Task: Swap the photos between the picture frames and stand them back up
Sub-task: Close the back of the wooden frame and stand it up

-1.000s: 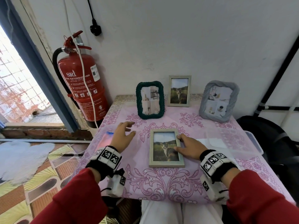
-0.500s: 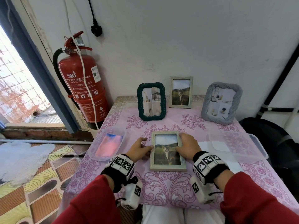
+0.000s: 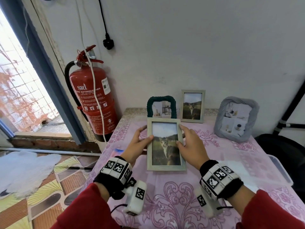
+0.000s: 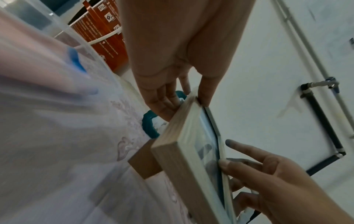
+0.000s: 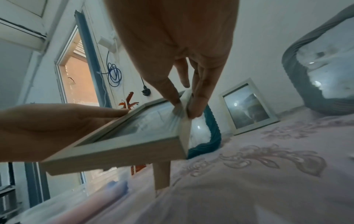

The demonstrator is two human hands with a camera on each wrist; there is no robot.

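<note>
A pale wooden frame [image 3: 165, 144] with a cat photo is lifted off the pink cloth and tilted toward me. My left hand [image 3: 145, 134] grips its left edge, thumb on the front, fingers behind. My right hand [image 3: 181, 134] pinches the right edge. In the left wrist view the frame [image 4: 184, 151] shows its brown back stand [image 4: 145, 159] hanging free. The right wrist view shows my right hand [image 5: 184, 108] clamped on the frame's [image 5: 134, 136] corner. A green rope frame [image 3: 161, 106], a second pale cat frame [image 3: 192, 105] and a grey fabric frame [image 3: 236, 119] stand by the wall.
The table [image 3: 181, 195] carries a pink floral cloth. A clear plastic box [image 3: 279, 171] sits at its right edge, another with pink contents [image 3: 115, 151] at the left. A red fire extinguisher [image 3: 94, 103] stands left of the table, a dark seat [image 3: 283, 154] to the right.
The frame lay flat on the cloth under my right hand. My left hand came in to its left edge, and both hands have raised and tilted it off the table.
</note>
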